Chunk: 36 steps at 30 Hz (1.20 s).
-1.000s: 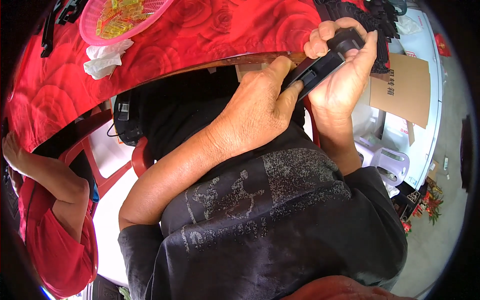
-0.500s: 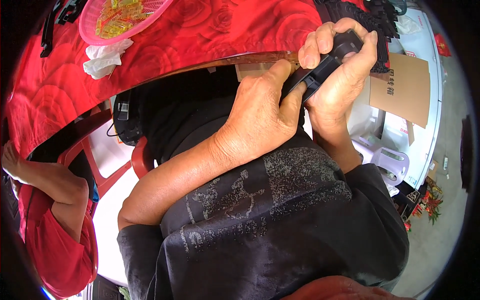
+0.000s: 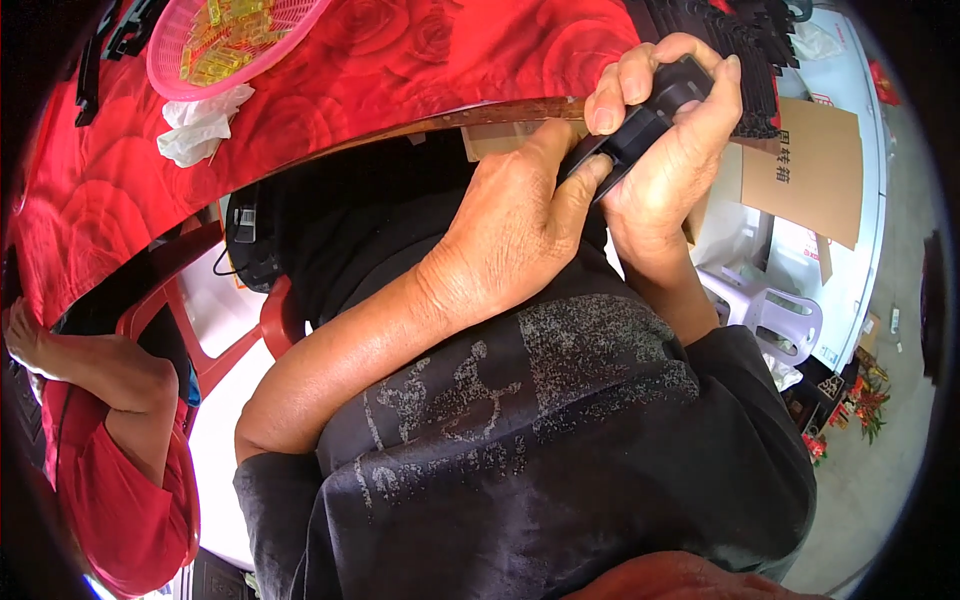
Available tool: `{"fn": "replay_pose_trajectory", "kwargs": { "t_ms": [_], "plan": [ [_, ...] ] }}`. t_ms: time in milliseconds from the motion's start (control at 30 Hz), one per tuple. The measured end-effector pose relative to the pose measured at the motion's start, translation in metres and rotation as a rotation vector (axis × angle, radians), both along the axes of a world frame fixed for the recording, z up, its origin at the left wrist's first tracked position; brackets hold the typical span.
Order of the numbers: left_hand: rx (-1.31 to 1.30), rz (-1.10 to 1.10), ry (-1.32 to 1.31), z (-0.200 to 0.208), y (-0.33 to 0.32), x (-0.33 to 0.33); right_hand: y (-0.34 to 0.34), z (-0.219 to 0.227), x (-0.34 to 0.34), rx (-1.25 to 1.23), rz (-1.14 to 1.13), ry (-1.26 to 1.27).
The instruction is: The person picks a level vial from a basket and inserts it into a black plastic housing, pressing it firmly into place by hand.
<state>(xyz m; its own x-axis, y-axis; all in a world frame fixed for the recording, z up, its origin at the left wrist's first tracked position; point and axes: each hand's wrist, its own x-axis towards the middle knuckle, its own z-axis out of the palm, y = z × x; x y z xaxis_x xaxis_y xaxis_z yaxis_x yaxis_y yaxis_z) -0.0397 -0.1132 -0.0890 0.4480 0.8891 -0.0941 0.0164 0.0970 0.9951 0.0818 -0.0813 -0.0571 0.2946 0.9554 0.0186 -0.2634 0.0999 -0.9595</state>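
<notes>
A long black plastic part (image 3: 640, 132) with a hollow or slot along it and a rounded upper end is held slanting over my lap, by the table's front edge. My right hand (image 3: 668, 165) wraps round its upper end, fingers curled over the top. My left hand (image 3: 510, 225) grips the lower end, one digit pressed into the slot and another along the outer side. The undersides of the part are hidden by my palms and fingers.
On the red rose-patterned tablecloth (image 3: 330, 90) stands a pink basket (image 3: 160, 75) of yellow clear pieces, with crumpled white tissue (image 3: 200, 130) beside it. Black parts (image 3: 745, 70) are stacked at the right, near a cardboard box (image 3: 810, 185). A person in red (image 3: 120, 490) sits at left.
The black part and both hands have shifted slightly left. The left digit in the slot has moved a little and shows more of its tip. The view has shifted slightly.
</notes>
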Motion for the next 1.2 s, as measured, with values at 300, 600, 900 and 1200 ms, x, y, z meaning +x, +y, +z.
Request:
{"fn": "replay_pose_trajectory", "kwargs": {
  "t_ms": [300, 600, 900, 1200],
  "plan": [
    [-0.027, -0.118, 0.007, -0.003, -0.007, -0.034, -0.003, -0.004, -0.017, 0.031, 0.018, 0.03],
    [0.05, -0.034, 0.064, -0.006, -0.014, -0.053, -0.007, -0.003, -0.043, -0.03, -0.013, 0.01],
    [0.117, 0.042, 0.122, 0.001, -0.01, -0.03, -0.007, 0.003, -0.027, -0.02, -0.065, -0.005],
    [0.028, 0.06, 0.069, 0.062, -0.002, 0.02, -0.005, 0.06, 0.016, -0.057, -0.137, 0.091]
  ]
}}
